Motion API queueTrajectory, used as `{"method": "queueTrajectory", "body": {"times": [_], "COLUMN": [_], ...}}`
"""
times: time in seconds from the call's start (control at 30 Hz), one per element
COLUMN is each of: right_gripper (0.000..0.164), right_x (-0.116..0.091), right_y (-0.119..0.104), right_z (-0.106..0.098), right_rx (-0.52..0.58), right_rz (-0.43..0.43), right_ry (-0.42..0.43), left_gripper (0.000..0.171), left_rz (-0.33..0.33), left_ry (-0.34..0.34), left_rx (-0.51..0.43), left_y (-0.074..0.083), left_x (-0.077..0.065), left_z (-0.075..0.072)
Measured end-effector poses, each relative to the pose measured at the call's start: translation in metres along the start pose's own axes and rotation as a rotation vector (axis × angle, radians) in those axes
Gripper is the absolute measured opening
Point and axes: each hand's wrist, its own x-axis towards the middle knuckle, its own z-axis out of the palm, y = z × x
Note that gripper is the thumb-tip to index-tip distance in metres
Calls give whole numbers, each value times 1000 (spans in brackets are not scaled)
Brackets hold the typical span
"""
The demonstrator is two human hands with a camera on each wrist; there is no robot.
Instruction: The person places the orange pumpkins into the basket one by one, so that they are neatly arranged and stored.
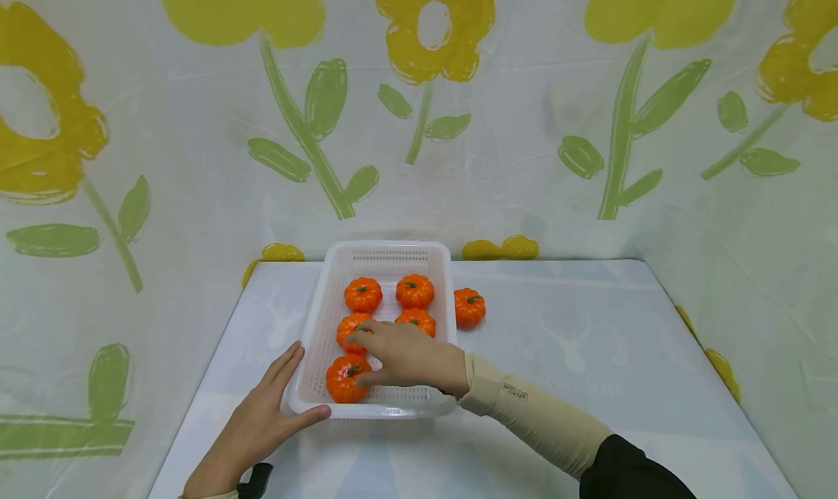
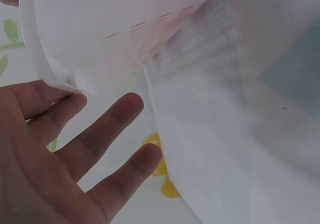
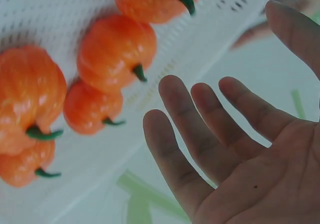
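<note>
A white plastic basket [image 1: 386,410] with perforated walls holds several small orange pumpkins with green stems, among them a front-left pumpkin [image 1: 345,380] and a back-right pumpkin [image 1: 414,292]. My left hand [image 1: 262,404] is at the basket's front left corner, thumb by the front rim and fingers along the left side. In the left wrist view, fingertips touch the rim [image 2: 35,48], the other fingers spread. Over the basket reaches my right hand [image 1: 402,353], partly covering pumpkins. The right wrist view shows its fingers [image 3: 175,164] extended, with nothing in the palm, beside a pumpkin [image 3: 117,51].
Another pumpkin [image 1: 470,308] sits on the table just right of the basket. The pale patterned table [image 1: 563,382] meets a hanging cloth [image 1: 497,135] with yellow flowers behind and at the sides.
</note>
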Motion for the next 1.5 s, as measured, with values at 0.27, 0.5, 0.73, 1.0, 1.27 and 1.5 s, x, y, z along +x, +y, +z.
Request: {"method": "queueTrajectory", "body": {"times": [0.27, 0.5, 0.73, 1.0, 1.27, 1.5], "right_gripper": [59, 51, 46, 49, 56, 61], "right_x": [-24, -47, -68, -89, -108, -118], "right_y": [14, 31, 56, 85, 118, 133], "right_z": [-17, -24, -27, -28, -23, -16], "right_rx": [101, 190, 259, 271, 260, 302], "right_rz": [17, 26, 9, 135, 193, 286], "right_ry": [144, 315, 503, 588, 618, 601], "left_gripper": [116, 118, 117, 118, 117, 116], "left_rz": [-41, -46, -19, -7, 0, 2], "left_ry": [-30, -36, -21, -15, -8, -4], "left_rx": [8, 7, 3, 12, -3, -3], "left_y": [3, 3, 1, 0, -1, -2], "left_x": [2, 2, 2, 2, 2, 1], "left_z": [-2, -1, 0, -2, -1, 0]}}
